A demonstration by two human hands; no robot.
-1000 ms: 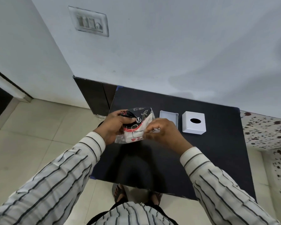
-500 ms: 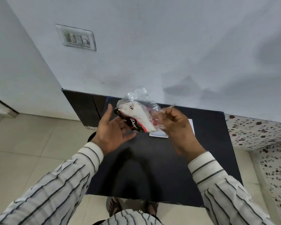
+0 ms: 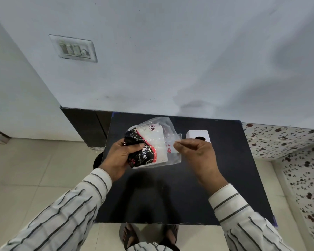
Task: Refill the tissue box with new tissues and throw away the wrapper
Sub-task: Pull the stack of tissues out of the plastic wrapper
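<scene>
A tissue pack (image 3: pixel 149 147) in a clear wrapper with black, red and white print is held above the black table (image 3: pixel 188 196). My left hand (image 3: pixel 120 156) grips the pack's printed left end. My right hand (image 3: pixel 198 153) pinches the loose clear edge of the wrapper (image 3: pixel 169 138) at its right side. The white tissue box (image 3: pixel 198 135) with a dark oval hole on top stands on the table behind my right hand, partly hidden by it.
A white wall with a switch plate (image 3: pixel 73 48) rises behind the table. A dark cabinet (image 3: pixel 85 127) sits left of the table. Tiled floor lies to the left; a speckled counter (image 3: pixel 288 142) lies to the right. My sandalled feet (image 3: pixel 149 236) show below the table edge.
The pack was lifted and turned, then came back down over the table. My left hand went from open beside it to gripping its printed end. The tissue box shows again behind my right hand.
</scene>
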